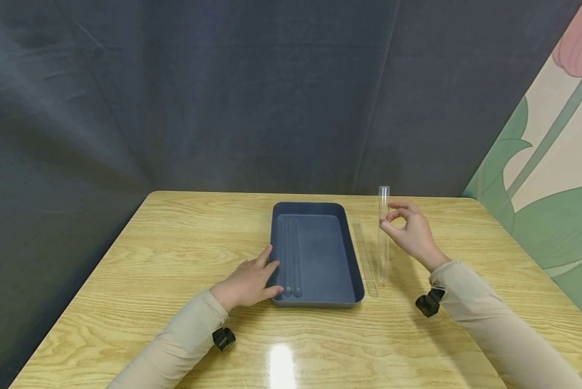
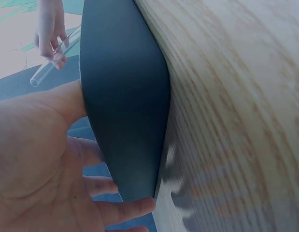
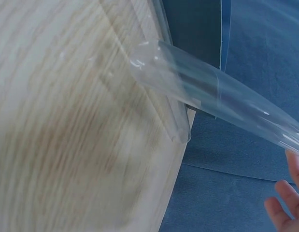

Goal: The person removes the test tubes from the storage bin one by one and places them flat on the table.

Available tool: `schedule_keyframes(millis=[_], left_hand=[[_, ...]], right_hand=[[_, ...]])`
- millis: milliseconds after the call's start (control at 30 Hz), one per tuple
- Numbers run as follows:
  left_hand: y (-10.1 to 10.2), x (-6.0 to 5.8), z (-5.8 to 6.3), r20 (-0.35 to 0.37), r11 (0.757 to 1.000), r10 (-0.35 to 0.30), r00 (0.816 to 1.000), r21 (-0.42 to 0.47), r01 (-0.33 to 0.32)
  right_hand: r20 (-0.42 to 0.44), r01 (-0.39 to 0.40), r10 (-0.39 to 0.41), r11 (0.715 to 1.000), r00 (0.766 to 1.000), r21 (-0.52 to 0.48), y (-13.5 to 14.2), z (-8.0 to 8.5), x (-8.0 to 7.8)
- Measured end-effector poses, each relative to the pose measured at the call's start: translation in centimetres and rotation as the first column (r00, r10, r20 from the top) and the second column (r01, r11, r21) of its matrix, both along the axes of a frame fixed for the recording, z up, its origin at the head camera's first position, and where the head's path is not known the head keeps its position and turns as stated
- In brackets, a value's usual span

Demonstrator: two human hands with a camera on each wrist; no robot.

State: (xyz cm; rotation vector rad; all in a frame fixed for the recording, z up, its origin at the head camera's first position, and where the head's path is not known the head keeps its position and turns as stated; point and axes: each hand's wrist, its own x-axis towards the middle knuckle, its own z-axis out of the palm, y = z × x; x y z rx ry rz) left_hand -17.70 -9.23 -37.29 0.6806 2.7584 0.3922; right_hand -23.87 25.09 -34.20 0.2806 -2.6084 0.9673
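Note:
My right hand (image 1: 412, 232) pinches a clear test tube (image 1: 383, 237) between thumb and fingertips near its upper part. The tube stands nearly upright, its rounded bottom low over the table in the right wrist view. Another clear test tube (image 1: 365, 259) lies on the table along the right side of a dark blue-grey tray (image 1: 315, 303). Inside the tray, clear test tubes (image 1: 298, 259) lie side by side along the left wall. With fingers spread and mostly straight, my left hand (image 1: 247, 281) rests at the tray's left rim, thumb and fingertips reaching over it.
The tray stands on a light wood-grain table (image 1: 193, 243). A dark cloth (image 1: 271, 97) hangs behind the table and down its left side. A wall with a painted flower (image 1: 563, 151) borders the right.

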Motion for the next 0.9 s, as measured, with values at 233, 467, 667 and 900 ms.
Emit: schedule_keyframes(millis=[233,467,667,900], left_hand=[[0.0,0.0,0.1,0.006,1.000,0.002,1.000,-0.008,-0.002],[0.0,0.0,0.2,0.015,1.000,0.011,1.000,-0.008,-0.011],[0.0,0.0,0.2,0.015,1.000,0.012,1.000,-0.006,-0.011],[0.0,0.1,0.1,0.011,1.000,0.010,1.000,-0.002,-0.010]], right_hand=[[0.029,-0.006,0.006,1.000,1.000,0.003,0.1,-0.5,0.0],[0.030,-0.018,0.018,1.000,0.999,0.015,0.2,-0.9,0.0],[0.034,-0.020,0.019,1.000,0.999,0.021,0.3,-1.1,-0.1],[0.047,-0.022,0.020,0.999,0.999,0.040,0.5,-1.4,-0.2]])
